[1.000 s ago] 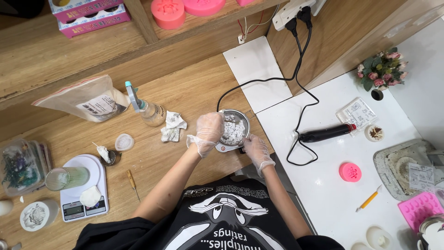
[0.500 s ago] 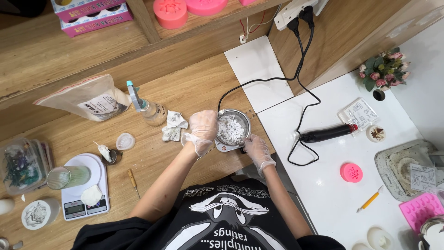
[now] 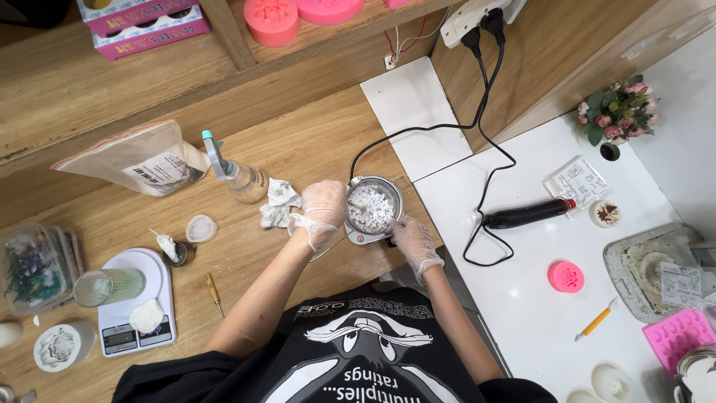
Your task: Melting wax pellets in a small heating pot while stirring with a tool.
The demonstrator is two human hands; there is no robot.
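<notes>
A small metal pot [image 3: 391, 192] full of white wax flakes [image 3: 371, 209] sits on a little heater base on the wooden desk. My gloved left hand [image 3: 321, 211] is at the pot's left rim, closed around a thin stick [image 3: 328, 249] whose tip reaches into the flakes. On the pot's lower right side, my gloved right hand [image 3: 414, 240] grips the dark handle. A black cord [image 3: 418, 131] runs from the pot to the wall socket.
Left of the pot lie crumpled tissue [image 3: 276, 205], a spray bottle [image 3: 237, 175], a pouch [image 3: 138, 160] and a kitchen scale [image 3: 134, 302] with a glass. On the white table are a black heat tool [image 3: 526, 215], pink moulds [image 3: 564, 277], a yellow knife [image 3: 594, 322] and flowers [image 3: 615, 112].
My left hand has slid left off the top of the pot, uncovering the white flakes. My right hand stays at the handle.
</notes>
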